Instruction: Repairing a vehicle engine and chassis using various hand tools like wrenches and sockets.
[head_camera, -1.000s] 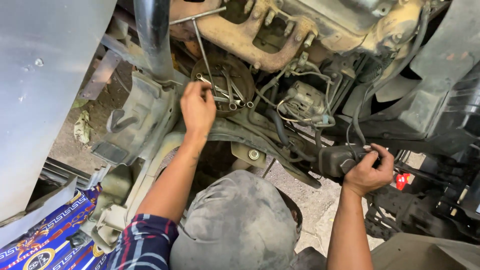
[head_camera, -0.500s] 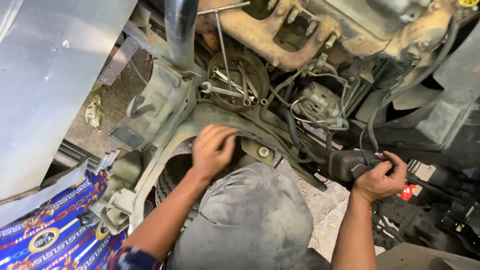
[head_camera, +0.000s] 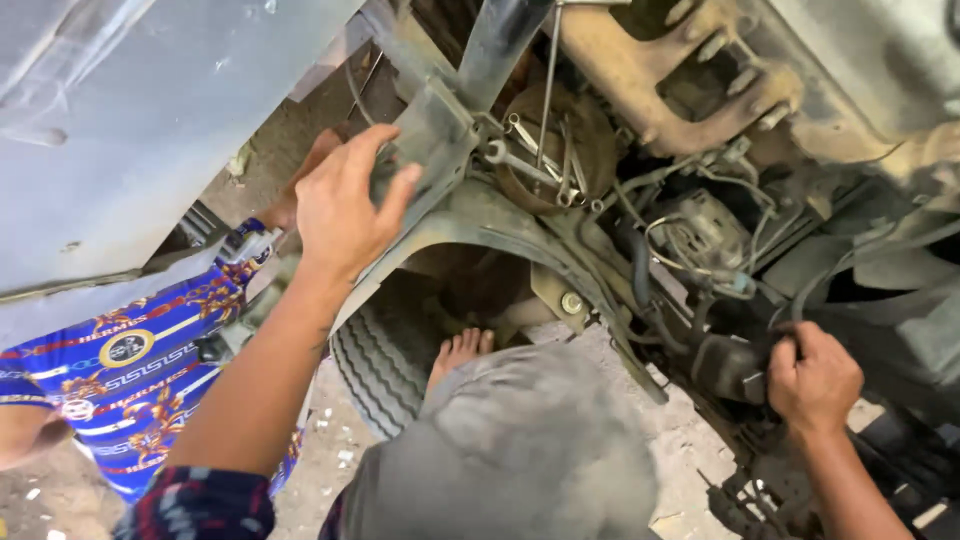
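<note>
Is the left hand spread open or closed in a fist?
Spread open. The left hand has its fingers fanned apart, the fingertips on the grey metal bracket beside the wrenches.

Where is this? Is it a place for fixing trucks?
Probably yes, a rough vehicle repair spot. You can see a greasy engine, spanners resting on a round part, a tyre, and dirt ground.

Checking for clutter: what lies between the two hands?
In the head view, the curved grimy frame arch with a bolt spans between the left hand and the right hand.
</note>
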